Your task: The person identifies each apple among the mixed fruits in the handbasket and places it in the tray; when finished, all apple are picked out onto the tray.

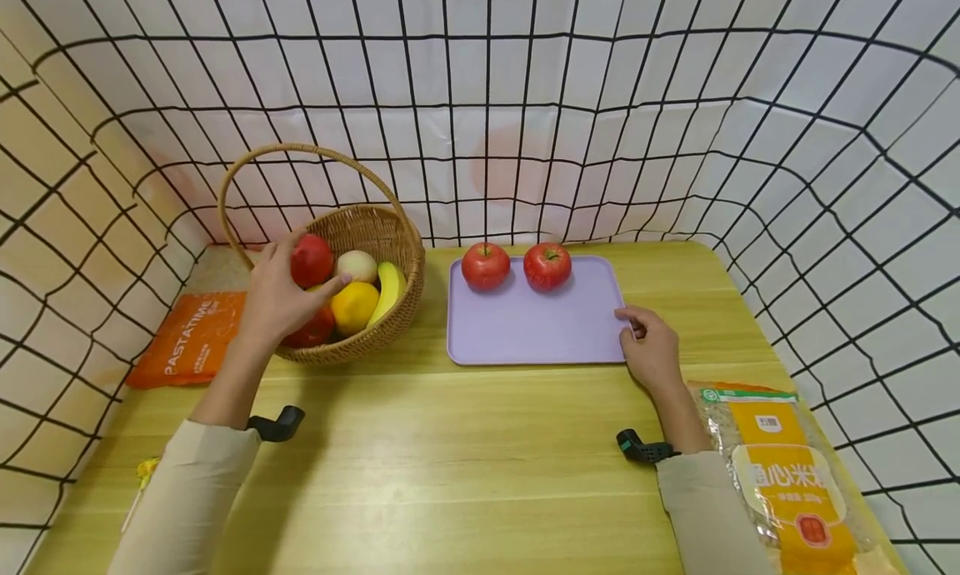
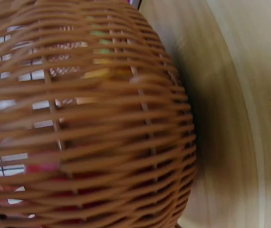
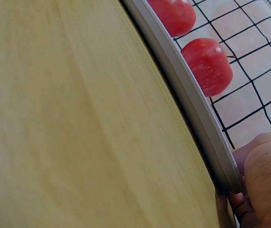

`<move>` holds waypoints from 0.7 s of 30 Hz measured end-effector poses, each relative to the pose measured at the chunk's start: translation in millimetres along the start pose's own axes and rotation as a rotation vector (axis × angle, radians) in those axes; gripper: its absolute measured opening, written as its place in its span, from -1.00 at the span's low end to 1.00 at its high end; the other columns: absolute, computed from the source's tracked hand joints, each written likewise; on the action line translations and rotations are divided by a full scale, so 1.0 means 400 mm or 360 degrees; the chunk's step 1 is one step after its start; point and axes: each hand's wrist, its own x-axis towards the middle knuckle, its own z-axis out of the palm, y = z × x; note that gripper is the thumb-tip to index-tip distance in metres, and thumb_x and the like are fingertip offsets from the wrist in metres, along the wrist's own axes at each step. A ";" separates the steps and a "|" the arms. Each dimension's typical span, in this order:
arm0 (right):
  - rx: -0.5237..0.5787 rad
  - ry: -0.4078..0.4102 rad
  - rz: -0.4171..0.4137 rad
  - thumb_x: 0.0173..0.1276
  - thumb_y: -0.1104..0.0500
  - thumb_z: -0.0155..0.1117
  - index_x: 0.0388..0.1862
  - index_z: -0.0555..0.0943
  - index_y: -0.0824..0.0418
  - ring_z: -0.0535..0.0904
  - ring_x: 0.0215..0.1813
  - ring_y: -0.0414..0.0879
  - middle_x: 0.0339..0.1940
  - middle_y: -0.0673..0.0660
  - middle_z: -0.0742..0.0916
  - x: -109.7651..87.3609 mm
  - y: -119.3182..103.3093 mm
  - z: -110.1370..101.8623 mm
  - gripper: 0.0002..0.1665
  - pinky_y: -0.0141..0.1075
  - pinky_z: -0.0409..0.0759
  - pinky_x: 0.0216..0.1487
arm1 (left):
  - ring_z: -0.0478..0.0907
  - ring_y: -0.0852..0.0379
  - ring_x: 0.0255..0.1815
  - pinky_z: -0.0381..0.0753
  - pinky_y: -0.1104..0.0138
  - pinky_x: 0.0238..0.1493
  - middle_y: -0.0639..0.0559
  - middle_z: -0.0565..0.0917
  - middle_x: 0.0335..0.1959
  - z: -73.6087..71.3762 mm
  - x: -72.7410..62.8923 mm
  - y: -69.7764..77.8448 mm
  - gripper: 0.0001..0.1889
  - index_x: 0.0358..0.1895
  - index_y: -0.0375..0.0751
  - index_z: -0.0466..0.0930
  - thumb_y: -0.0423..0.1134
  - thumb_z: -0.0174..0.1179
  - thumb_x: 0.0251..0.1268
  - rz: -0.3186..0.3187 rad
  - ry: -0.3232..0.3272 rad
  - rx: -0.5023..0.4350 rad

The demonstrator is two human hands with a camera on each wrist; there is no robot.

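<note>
My left hand (image 1: 281, 296) is over the left side of a wicker basket (image 1: 386, 329), thumb and fingers spread around a red apple (image 1: 312, 260). Beneath the hand another red fruit (image 1: 315, 332) is partly hidden. Also in the basket are a yellow lemon-like fruit (image 1: 356, 308), a banana (image 1: 390, 290) and a pale round fruit (image 1: 357, 267). In the left wrist view the basket's woven wall (image 2: 102, 123) hides the fingers. My right hand (image 1: 651, 346) pinches the right edge of a lilac tray (image 1: 536, 333). Two red apples (image 1: 486, 267) (image 1: 547, 266) sit along the tray's back.
An orange pasta bag (image 1: 191, 342) lies left of the basket, partly behind the left forearm. A yellow-labelled clear bag (image 1: 787, 475) lies by the right forearm. Black wire mesh (image 1: 487, 108) encloses the wooden table (image 1: 450, 458) at the back and sides. A small yellow flower (image 1: 147, 468) lies front left.
</note>
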 end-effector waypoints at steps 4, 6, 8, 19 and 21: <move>-0.0002 0.0010 -0.0011 0.44 0.34 0.11 0.22 0.68 0.27 0.52 -0.10 0.01 -0.03 0.28 0.69 -0.001 -0.001 0.001 -0.58 -0.42 0.42 -0.14 | 0.33 -0.44 0.37 0.48 -0.42 0.21 -0.39 0.22 0.54 -0.005 0.013 -0.014 0.04 0.66 0.05 0.06 0.25 0.41 0.19 -0.0056 -0.0052 0.0016; 0.0005 0.0019 -0.0018 0.43 0.35 0.12 0.21 0.68 0.27 0.52 -0.11 0.01 -0.06 0.28 0.69 -0.001 -0.003 0.001 -0.58 -0.44 0.40 -0.15 | 0.31 -0.43 0.39 0.45 -0.43 0.23 -0.38 0.18 0.56 -0.009 0.019 -0.018 0.04 0.65 0.03 0.06 0.25 0.41 0.20 -0.0070 -0.0065 0.0029; 0.0009 0.0028 -0.0022 0.42 0.36 0.12 0.21 0.68 0.28 0.52 -0.11 0.01 -0.06 0.28 0.69 -0.002 0.000 0.001 -0.58 -0.46 0.39 -0.15 | 0.29 -0.44 0.40 0.44 -0.45 0.23 -0.37 0.16 0.57 -0.009 0.024 -0.021 0.03 0.65 0.01 0.07 0.25 0.40 0.21 -0.0085 -0.0078 0.0040; 0.0008 0.0015 -0.0025 0.44 0.35 0.11 0.21 0.68 0.27 0.54 -0.10 0.02 -0.02 0.29 0.71 -0.002 -0.001 -0.001 -0.58 -0.47 0.40 -0.16 | 0.27 -0.47 0.41 0.45 -0.46 0.21 -0.40 0.09 0.60 -0.003 0.054 -0.043 0.00 0.63 -0.07 0.09 0.27 0.35 0.25 -0.0131 -0.0152 0.0096; 0.0010 0.0015 -0.0015 0.44 0.35 0.11 0.21 0.68 0.27 0.53 -0.09 0.01 -0.02 0.29 0.70 -0.001 -0.001 0.000 -0.59 -0.46 0.41 -0.16 | 0.27 -0.48 0.41 0.45 -0.47 0.19 -0.39 0.07 0.61 0.000 0.060 -0.046 0.01 0.64 -0.06 0.08 0.28 0.34 0.25 -0.0146 -0.0166 0.0095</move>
